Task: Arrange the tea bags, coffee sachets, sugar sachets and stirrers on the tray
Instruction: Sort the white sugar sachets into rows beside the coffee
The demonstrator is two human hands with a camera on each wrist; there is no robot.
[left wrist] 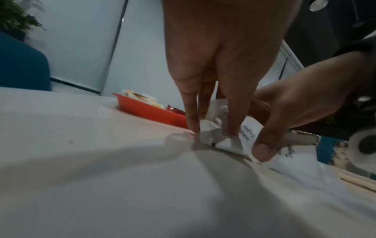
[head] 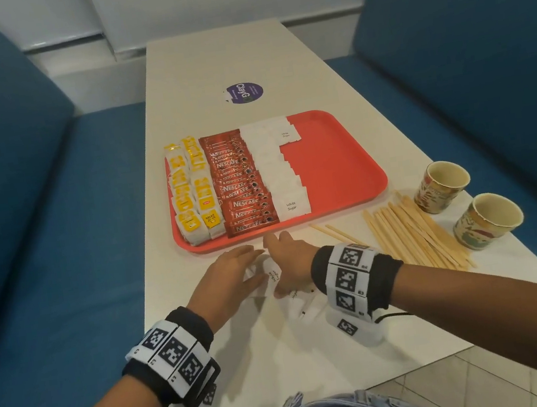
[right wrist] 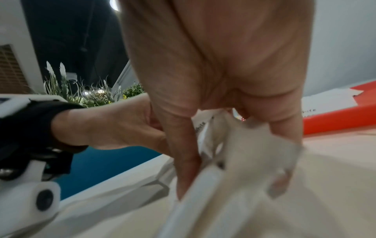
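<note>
A red tray (head: 340, 158) holds rows of yellow tea bags (head: 190, 193), red coffee sachets (head: 240, 186) and white sugar sachets (head: 277, 174); its right part is bare. In front of the tray, both hands meet over a small heap of loose sugar sachets (head: 272, 277). My left hand (head: 241, 262) stands with straight fingers (left wrist: 192, 119) on the crumpled sachets. My right hand (head: 288, 255) pinches a sachet marked "White Sugar" (left wrist: 247, 133) under its thumb (left wrist: 264, 145). Wooden stirrers (head: 413, 238) lie on the table to the right.
Two paper cups (head: 440, 186) (head: 486, 219) stand at the table's right edge beyond the stirrers. A round purple sticker (head: 244, 92) sits on the table behind the tray. Blue benches (head: 18, 204) flank the narrow table.
</note>
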